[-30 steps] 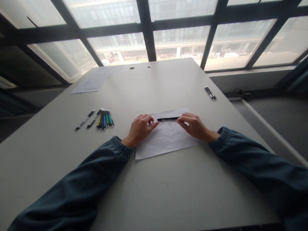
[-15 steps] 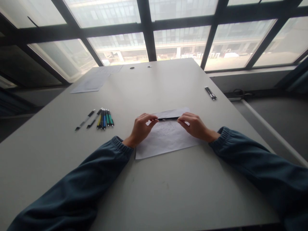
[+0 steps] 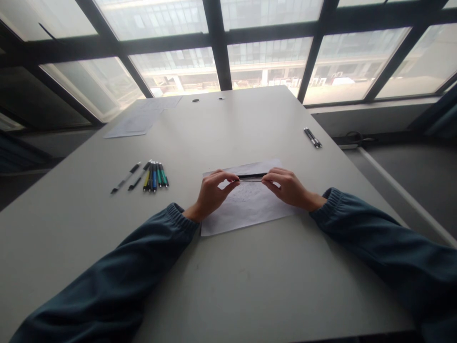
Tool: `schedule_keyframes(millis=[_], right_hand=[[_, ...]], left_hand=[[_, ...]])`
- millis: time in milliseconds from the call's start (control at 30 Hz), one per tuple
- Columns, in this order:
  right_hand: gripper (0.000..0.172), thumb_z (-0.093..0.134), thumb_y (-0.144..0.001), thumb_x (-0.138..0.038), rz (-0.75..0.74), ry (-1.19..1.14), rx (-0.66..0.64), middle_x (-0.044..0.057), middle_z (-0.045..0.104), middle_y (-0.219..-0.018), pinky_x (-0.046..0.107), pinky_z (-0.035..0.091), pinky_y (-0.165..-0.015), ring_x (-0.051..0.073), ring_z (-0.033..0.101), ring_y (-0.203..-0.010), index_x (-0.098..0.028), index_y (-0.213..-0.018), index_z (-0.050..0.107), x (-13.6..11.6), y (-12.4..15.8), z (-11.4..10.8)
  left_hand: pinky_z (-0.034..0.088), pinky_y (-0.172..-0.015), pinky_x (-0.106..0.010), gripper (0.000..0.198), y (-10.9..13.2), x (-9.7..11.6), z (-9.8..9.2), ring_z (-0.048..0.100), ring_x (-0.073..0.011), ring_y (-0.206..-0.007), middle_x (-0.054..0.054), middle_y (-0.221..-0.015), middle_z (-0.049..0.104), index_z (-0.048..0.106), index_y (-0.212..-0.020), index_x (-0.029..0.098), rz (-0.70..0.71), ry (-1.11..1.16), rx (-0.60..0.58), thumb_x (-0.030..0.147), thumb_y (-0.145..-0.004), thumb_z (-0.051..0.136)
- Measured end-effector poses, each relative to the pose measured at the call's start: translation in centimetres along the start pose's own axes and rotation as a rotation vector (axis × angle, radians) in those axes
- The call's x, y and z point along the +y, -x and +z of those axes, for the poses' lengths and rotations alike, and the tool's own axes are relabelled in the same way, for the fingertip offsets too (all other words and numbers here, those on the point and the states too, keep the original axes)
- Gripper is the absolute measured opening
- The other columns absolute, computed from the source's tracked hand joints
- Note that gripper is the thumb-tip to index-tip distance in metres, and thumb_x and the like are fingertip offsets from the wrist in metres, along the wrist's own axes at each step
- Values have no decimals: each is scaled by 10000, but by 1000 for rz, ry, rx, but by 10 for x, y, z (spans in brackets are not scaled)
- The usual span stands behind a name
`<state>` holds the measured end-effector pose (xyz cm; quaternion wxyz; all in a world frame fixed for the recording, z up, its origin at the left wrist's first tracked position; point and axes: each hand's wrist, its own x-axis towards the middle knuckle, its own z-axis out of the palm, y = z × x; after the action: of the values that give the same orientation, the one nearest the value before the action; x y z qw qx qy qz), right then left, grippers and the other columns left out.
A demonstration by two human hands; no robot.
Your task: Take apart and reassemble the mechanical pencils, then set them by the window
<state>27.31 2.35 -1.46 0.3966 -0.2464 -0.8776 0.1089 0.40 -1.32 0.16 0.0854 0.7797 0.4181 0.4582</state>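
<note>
Over a sheet of white paper with faint scribbles, my left hand and my right hand face each other. Between their fingertips they pinch the two ends of a thin dark rod, which looks like a pen refill and is held roughly level. Just beyond it, a thicker black bar like a pen barrel spans the gap between my hands. Its ends are hidden behind my fingers, so I cannot tell whether it is held or lies on the paper.
On the left of the white table lie a bunch of colored pens and two clear-and-black pens. Two more dark pens are near the right edge. Paper sheets lie at the far left, before the windows.
My left hand has shifted slightly right and toward me, closer to my right hand. The thin rod now sits farther apart from the black bar. The pens and paper stay put.
</note>
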Motion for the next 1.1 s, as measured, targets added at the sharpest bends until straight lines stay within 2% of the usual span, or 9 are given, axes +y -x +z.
schedule_keyframes(millis=[300,533,800,967,1100], right_hand=[[160,565,-999,-231,-17,6,-29,78,697,-879,325,498,-737,189,622,-799,-194,-901,686,-4,-1,-1],[173,550,-1003,-214,-50,25,-39,70,687,-850,321,481,-730,184,602,-785,-196,-885,674,-7,-4,-1],[169,547,-1007,-206,-68,8,-75,67,692,-852,323,476,-731,185,603,-793,-197,-891,669,-10,-4,-1],[170,550,-1005,-210,-84,-12,-101,65,691,-848,324,480,-733,185,604,-787,-204,-886,671,-10,-4,0],[171,552,-1003,-220,-95,-25,-110,60,684,-836,326,484,-732,184,599,-772,-205,-891,681,-11,-4,0]], left_hand=[[560,-742,-288,112,1,1,2,686,-151,-776,-35,-862,753,752,-928,208,29,24,-51,311,-883,752],[571,-773,-313,140,-1,0,2,690,-168,-806,-60,-884,770,773,-990,204,103,49,-78,291,-882,753],[572,-778,-320,134,-2,1,2,683,-174,-838,-64,-914,772,776,-1023,215,167,75,-187,220,-906,712],[558,-775,-312,100,-2,2,2,665,-168,-821,-44,-883,764,760,-961,212,194,57,-205,168,-890,705],[543,-755,-306,104,-3,4,1,648,-165,-795,-37,-848,744,743,-921,207,216,32,-176,133,-865,695]])
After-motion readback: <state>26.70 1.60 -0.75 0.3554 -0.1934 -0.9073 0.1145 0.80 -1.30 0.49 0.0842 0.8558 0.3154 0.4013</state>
